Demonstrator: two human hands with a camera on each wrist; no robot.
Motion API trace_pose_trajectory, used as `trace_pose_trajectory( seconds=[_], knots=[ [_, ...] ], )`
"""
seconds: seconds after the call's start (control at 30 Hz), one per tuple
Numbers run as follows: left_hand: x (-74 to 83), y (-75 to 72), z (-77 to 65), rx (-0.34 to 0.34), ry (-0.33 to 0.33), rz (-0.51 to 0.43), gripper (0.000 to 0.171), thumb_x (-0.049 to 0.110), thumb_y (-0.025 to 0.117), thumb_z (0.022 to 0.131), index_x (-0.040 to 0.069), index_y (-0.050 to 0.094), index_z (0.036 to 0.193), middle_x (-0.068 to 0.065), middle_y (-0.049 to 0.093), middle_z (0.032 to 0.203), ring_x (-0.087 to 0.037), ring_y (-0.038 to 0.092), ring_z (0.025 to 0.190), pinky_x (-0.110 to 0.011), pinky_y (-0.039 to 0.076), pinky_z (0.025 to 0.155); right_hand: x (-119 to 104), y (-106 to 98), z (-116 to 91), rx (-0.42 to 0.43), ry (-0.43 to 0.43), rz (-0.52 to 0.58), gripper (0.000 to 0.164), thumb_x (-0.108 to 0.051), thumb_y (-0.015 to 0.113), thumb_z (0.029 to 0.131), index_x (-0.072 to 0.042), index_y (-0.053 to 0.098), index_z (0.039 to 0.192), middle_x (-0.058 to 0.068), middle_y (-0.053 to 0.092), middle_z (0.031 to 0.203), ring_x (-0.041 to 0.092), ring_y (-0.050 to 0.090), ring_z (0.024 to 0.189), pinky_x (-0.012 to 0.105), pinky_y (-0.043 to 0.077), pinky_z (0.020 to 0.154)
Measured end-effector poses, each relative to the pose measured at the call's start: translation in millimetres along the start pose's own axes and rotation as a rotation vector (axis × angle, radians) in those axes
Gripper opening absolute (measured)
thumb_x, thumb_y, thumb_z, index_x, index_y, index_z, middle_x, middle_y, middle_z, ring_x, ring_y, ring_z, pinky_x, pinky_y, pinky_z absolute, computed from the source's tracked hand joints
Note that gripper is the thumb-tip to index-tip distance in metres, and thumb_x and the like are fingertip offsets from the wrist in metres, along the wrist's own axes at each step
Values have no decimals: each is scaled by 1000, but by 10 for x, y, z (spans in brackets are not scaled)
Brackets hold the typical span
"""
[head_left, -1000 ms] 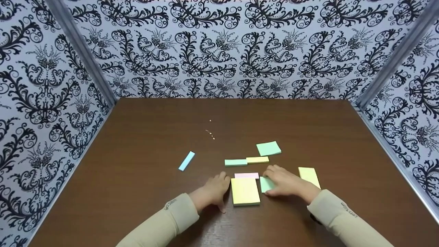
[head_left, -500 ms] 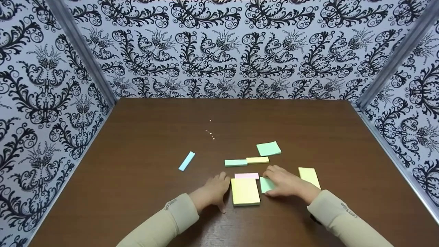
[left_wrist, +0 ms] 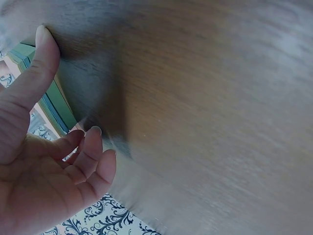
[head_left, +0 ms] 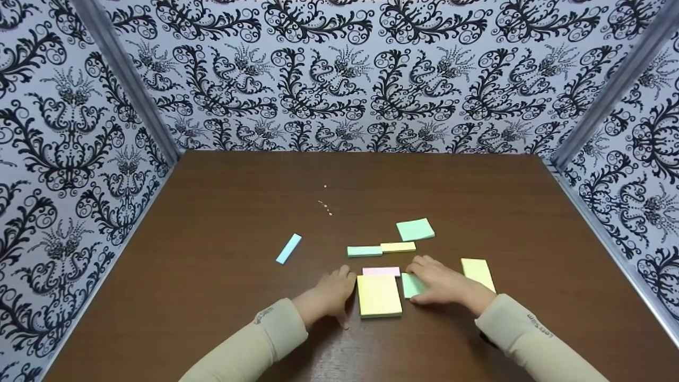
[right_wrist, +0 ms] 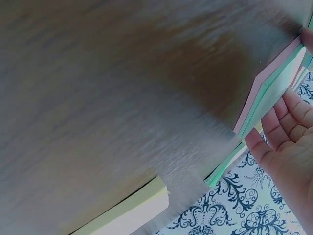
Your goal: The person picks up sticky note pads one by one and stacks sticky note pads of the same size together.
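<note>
One yellow-topped stack (head_left: 379,295) and one green pad (head_left: 412,286) lie side by side, unshifted since the earlier frame; the right grip (head_left: 439,282) pinches the green pad between thumb and fingers, while the left grip (head_left: 331,295), likewise unmoved, stands beside the stack's left edge, thumb spread from fingers. Four narrow strips surround them on the brown surface (head_left: 238,207): a pink strip (head_left: 381,271) at the stack's far edge, a green strip (head_left: 364,251) and yellow strip (head_left: 398,247) end to end beyond, a blue strip (head_left: 288,249) leftward. Two outlying pads, one mint square (head_left: 416,229) and one yellow block (head_left: 477,273), lie farther off and rightward respectively.
</note>
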State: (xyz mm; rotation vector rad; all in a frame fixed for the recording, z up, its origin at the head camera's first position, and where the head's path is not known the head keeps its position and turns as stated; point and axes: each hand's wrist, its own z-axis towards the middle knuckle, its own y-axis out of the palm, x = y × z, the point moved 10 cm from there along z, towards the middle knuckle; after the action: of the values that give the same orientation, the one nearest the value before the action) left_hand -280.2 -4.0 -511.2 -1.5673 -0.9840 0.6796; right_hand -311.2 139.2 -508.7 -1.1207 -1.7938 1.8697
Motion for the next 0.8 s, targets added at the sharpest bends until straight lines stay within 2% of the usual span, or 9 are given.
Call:
trace_pose_trajectory(
  seconds=[0.67,0.8],
  knots=[
    [19,-28,-18,9,9,-6,89,42,88,49,2,45,115,-8,39,103,-21,47,86,-37,44,75,-12,-8,0,-2,17,-2,58,-35,71,75,0,51,116,5,47,107,21,44,98,40,40,83],
    [14,-17,-15,5,7,-4,89,42,88,49,2,44,116,-9,39,105,-22,48,88,-37,44,75,-5,-157,12,32,-20,25,55,-37,68,79,2,53,114,11,51,108,29,49,101,45,40,85]
  ],
)
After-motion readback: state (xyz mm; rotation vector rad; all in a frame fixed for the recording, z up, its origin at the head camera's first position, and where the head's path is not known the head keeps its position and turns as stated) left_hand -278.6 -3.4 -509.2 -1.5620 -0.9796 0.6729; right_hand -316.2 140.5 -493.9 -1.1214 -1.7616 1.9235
